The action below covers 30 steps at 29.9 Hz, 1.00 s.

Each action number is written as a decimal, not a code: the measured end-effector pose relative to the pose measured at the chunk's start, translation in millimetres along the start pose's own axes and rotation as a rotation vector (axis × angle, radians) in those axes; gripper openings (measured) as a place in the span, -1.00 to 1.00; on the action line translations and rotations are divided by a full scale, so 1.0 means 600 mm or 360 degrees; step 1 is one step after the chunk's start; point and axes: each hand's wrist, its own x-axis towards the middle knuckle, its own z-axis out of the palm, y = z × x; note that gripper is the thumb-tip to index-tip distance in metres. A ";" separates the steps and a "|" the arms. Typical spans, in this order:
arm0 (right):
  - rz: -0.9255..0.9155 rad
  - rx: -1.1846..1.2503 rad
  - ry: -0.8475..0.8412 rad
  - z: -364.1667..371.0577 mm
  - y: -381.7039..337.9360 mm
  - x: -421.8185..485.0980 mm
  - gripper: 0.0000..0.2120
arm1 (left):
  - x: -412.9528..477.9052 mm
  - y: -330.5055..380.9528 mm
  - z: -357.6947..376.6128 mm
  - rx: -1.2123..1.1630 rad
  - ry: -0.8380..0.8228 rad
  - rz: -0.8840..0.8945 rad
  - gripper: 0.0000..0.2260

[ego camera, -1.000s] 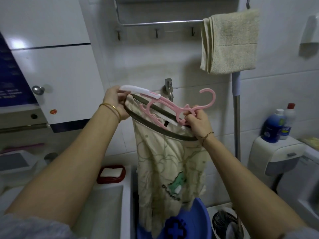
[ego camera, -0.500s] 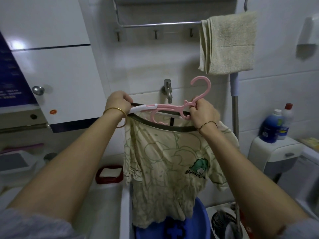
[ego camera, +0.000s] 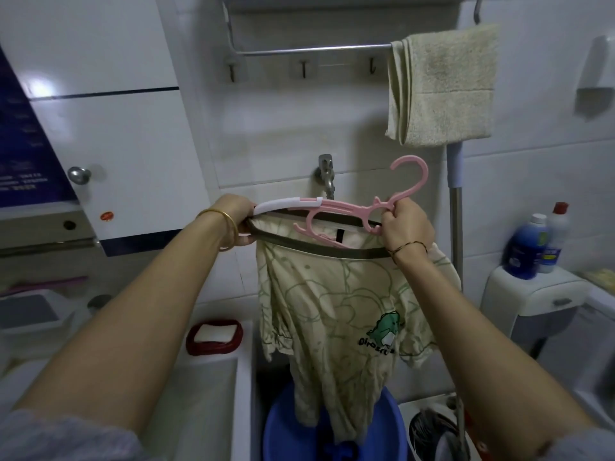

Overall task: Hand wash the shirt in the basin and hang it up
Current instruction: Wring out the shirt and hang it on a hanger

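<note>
A wet cream shirt (ego camera: 332,314) with green line print and a small green dinosaur hangs in front of the tiled wall, its dark collar band stretched wide. A pink hanger (ego camera: 352,212) with a white arm end sits partly inside the collar, hook pointing up to the right. My left hand (ego camera: 236,221) grips the collar's left end together with the hanger's white tip. My right hand (ego camera: 404,226) pinches the hanger by its neck and holds the collar's right side. The shirt's hem dangles into the blue basin (ego camera: 392,424) below.
A metal towel rail (ego camera: 312,49) with hooks runs above, a beige towel (ego camera: 442,84) draped at its right. A wall tap (ego camera: 326,173) sits behind the hanger. A red soap dish (ego camera: 213,337) lies left, detergent bottles (ego camera: 527,247) on a white dispenser right, a mop pole (ego camera: 456,221) beside.
The hanger levelled out inside the collar and its hook turned upward. The shirt spread from a bunched fold to show its front. Both hands shifted slightly and kept their hold.
</note>
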 end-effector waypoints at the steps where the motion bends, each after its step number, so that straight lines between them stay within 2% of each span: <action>1: -0.0020 0.0000 0.0037 -0.001 -0.001 0.000 -0.83 | -0.003 0.002 0.001 0.0006 0.0029 -0.0014 -0.78; 3: -0.0061 -0.0029 0.0080 -0.005 -0.004 0.000 -0.81 | 0.005 0.002 -0.001 0.0201 0.0108 0.0115 -0.80; 5: -0.0094 -0.0068 0.0080 -0.007 -0.007 -0.003 -0.78 | 0.009 0.002 -0.001 0.0604 0.0233 0.0329 -0.80; 10: -0.0240 -0.0288 0.0048 0.001 -0.022 -0.014 -0.78 | 0.008 -0.001 0.006 0.1040 0.0572 0.0765 -0.81; 13: -0.0337 -0.0390 -0.0120 -0.004 -0.035 -0.018 -0.78 | 0.009 0.001 0.007 0.1168 0.0598 0.0965 -0.82; 17: -0.0496 -0.0521 -0.0347 -0.010 -0.067 -0.027 -0.85 | -0.012 0.006 0.028 0.1107 0.0545 0.1171 -0.80; 20: -0.0553 -0.0569 -0.0394 -0.004 -0.088 -0.036 -0.85 | -0.040 0.016 0.055 0.1001 0.0325 0.1277 -0.80; 25: -0.0401 -0.0488 -0.0305 -0.011 -0.077 -0.032 -0.91 | -0.048 0.021 0.040 0.0700 -0.0154 0.0966 -0.84; 27: -0.0328 -0.0422 -0.0320 -0.015 -0.068 -0.028 -0.89 | -0.040 0.015 0.029 0.0793 -0.0200 0.1050 -0.82; 30: -0.0264 -0.0339 -0.0346 -0.013 -0.060 -0.021 -0.86 | -0.030 0.002 0.029 0.1196 -0.0194 0.1176 -0.72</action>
